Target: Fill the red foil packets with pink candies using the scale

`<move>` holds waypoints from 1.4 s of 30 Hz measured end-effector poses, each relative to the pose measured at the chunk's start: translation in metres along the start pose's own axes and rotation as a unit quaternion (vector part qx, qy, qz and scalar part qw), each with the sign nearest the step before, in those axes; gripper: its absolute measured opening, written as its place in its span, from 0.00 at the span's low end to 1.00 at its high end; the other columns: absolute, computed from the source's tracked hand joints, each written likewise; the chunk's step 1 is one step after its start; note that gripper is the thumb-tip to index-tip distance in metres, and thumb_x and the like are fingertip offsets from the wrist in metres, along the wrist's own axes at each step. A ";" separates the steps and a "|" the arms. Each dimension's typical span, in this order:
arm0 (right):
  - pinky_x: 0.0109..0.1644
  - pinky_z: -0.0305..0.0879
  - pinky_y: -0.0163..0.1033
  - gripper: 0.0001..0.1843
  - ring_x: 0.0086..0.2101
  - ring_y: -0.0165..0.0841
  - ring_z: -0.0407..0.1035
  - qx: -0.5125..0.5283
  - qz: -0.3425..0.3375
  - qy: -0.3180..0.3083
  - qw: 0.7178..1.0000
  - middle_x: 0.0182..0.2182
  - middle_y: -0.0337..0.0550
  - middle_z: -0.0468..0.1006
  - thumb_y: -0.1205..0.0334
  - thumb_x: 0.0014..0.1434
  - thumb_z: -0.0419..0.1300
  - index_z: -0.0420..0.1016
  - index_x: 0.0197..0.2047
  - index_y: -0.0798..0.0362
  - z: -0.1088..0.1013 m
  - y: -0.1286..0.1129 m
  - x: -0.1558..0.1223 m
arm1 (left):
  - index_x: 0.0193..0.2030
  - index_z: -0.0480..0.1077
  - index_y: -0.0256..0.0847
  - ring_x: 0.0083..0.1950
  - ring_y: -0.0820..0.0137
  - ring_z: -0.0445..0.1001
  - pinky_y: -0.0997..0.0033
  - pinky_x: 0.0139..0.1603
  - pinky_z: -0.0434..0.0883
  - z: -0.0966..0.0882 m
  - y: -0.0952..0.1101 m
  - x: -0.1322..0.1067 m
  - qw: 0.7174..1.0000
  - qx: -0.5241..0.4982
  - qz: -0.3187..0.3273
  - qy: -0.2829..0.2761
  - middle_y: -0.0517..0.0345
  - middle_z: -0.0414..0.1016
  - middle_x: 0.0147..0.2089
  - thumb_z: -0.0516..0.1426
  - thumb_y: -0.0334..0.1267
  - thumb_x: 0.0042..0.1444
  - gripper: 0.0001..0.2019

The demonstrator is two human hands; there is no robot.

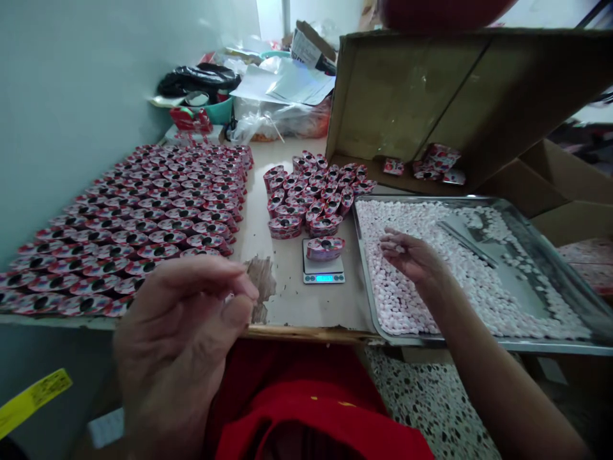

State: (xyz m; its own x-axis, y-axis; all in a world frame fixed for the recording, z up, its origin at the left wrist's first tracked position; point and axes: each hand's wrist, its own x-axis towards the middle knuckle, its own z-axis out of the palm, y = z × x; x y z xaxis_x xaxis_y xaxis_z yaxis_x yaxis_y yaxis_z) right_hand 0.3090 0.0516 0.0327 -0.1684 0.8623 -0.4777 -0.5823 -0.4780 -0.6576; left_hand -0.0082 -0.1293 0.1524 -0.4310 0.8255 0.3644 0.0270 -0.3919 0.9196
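Observation:
My left hand (pixel 184 348) is raised close to the camera, thumb and fingertips brought together in a pinch. Whatever may lie between them is too small to make out. Over the left part of a metal tray (pixel 371 313), my right hand (pixel 412 255) has its fingers curled around a few small white candies. Many more white candies (pixel 407 306) cover the tray's floor. Between the hands, a small digital scale (pixel 311 269) with a lit blue display carries one red-and-white oval pack (pixel 325 250) with a dark hole in its top.
Several similar packs (pixel 306 191) cluster behind the scale. Dense rows of packs (pixel 158 223) fill the table's left side. A metal strip (pixel 467 244) lies in the tray. An open cardboard box (pixel 383 102) stands behind it. Papers and bags (pixel 282 83) are piled at the back.

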 end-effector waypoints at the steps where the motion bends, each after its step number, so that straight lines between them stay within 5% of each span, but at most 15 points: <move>1: 0.18 0.58 0.24 0.16 0.19 0.23 0.58 -0.018 -0.004 -0.010 1.000 0.26 0.36 0.70 0.82 0.53 0.59 0.72 0.40 0.53 0.009 -0.002 -0.002 | 0.46 0.81 0.48 0.40 0.70 0.75 0.75 0.41 0.78 0.004 -0.007 0.001 1.000 -0.002 -0.012 0.011 0.59 0.78 0.39 0.67 0.31 0.58 0.11; 6: 0.17 0.53 0.22 0.11 0.19 0.20 0.55 -0.125 0.036 -0.095 0.987 0.25 0.38 0.73 0.77 0.56 0.66 0.78 0.43 0.57 0.053 -0.006 -0.016 | 0.55 0.76 0.49 0.47 0.69 0.79 0.72 0.47 0.78 0.014 -0.045 0.009 0.988 0.029 -0.123 -0.093 0.57 0.79 0.46 0.67 0.38 0.61 0.15; 11: 0.21 0.61 0.24 0.10 0.24 0.24 0.65 -0.202 0.043 -0.155 0.966 0.31 0.46 0.80 0.75 0.56 0.70 0.82 0.43 0.59 0.078 -0.001 -0.019 | 0.56 0.74 0.46 0.51 0.63 0.79 0.63 0.49 0.79 0.003 -0.060 0.044 0.964 0.174 -0.078 -0.184 0.52 0.79 0.50 0.68 0.41 0.58 0.19; 17: 0.19 0.51 0.24 0.07 0.20 0.20 0.56 -0.260 0.062 -0.221 0.938 0.25 0.41 0.76 0.68 0.57 0.74 0.82 0.37 0.61 0.089 -0.004 0.001 | 0.50 0.75 0.41 0.42 0.63 0.80 0.65 0.40 0.77 -0.002 -0.090 0.098 0.898 0.231 -0.139 -0.348 0.53 0.80 0.42 0.66 0.44 0.56 0.17; 21: 0.19 0.48 0.26 0.10 0.20 0.19 0.55 -0.279 0.049 -0.207 0.937 0.24 0.41 0.76 0.64 0.54 0.75 0.81 0.35 0.60 0.088 -0.003 0.010 | 0.48 0.74 0.42 0.39 0.65 0.78 0.64 0.40 0.76 0.013 -0.134 0.110 0.880 0.252 -0.088 -0.393 0.56 0.79 0.39 0.66 0.42 0.55 0.15; 26: 0.22 0.46 0.29 0.15 0.22 0.22 0.56 -0.352 -0.025 -0.176 0.919 0.25 0.39 0.74 0.55 0.54 0.76 0.81 0.35 0.57 0.085 0.001 0.002 | 0.48 0.75 0.42 0.46 0.58 0.78 0.57 0.49 0.75 0.048 -0.172 0.106 0.820 0.374 0.003 -0.433 0.52 0.81 0.46 0.74 0.34 0.40 0.26; 32: 0.33 0.59 0.36 0.15 0.29 0.29 0.66 -0.478 -0.079 -0.206 0.850 0.31 0.40 0.79 0.51 0.57 0.73 0.84 0.39 0.54 0.099 0.005 -0.001 | 0.55 0.75 0.42 0.51 0.57 0.78 0.59 0.51 0.74 0.060 -0.179 0.109 0.791 0.359 -0.070 -0.489 0.53 0.80 0.51 0.76 0.39 0.40 0.33; 35: 0.42 0.64 0.40 0.09 0.35 0.33 0.71 -0.560 -0.136 -0.231 0.784 0.35 0.41 0.82 0.56 0.58 0.71 0.85 0.38 0.52 0.103 0.009 0.007 | 0.53 0.75 0.42 0.49 0.60 0.77 0.62 0.49 0.74 0.050 -0.179 0.113 0.805 0.329 -0.107 -0.482 0.54 0.80 0.50 0.74 0.39 0.42 0.29; 38: 0.41 0.63 0.40 0.12 0.33 0.34 0.70 -0.638 -0.156 -0.224 0.720 0.32 0.38 0.81 0.61 0.56 0.73 0.87 0.45 0.50 0.104 0.016 0.013 | 0.53 0.74 0.43 0.47 0.62 0.76 0.62 0.49 0.74 0.039 -0.178 0.117 0.818 0.303 -0.119 -0.475 0.55 0.79 0.49 0.73 0.41 0.43 0.29; 40: 0.40 0.62 0.39 0.18 0.33 0.34 0.70 -0.664 -0.167 -0.204 0.700 0.32 0.37 0.80 0.65 0.53 0.74 0.86 0.48 0.49 0.106 0.022 0.015 | 0.53 0.73 0.42 0.47 0.62 0.76 0.61 0.50 0.73 0.036 -0.177 0.119 0.819 0.297 -0.122 -0.476 0.54 0.79 0.49 0.74 0.42 0.42 0.30; 42: 0.40 0.62 0.39 0.18 0.32 0.33 0.70 -0.659 -0.172 -0.183 0.709 0.31 0.37 0.80 0.67 0.51 0.76 0.86 0.46 0.50 0.109 0.024 0.015 | 0.53 0.73 0.42 0.48 0.61 0.75 0.61 0.50 0.73 0.035 -0.175 0.122 0.816 0.298 -0.130 -0.477 0.54 0.79 0.49 0.74 0.42 0.42 0.30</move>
State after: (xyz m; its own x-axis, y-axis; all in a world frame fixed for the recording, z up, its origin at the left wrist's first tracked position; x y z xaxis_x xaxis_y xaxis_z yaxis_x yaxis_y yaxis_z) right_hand 0.2054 0.0714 0.0729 -0.5330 0.8356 -0.1332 0.5698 0.2381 -0.7865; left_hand -0.0335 0.0540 0.0409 0.3986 0.9015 -0.1683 0.6039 -0.1199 0.7880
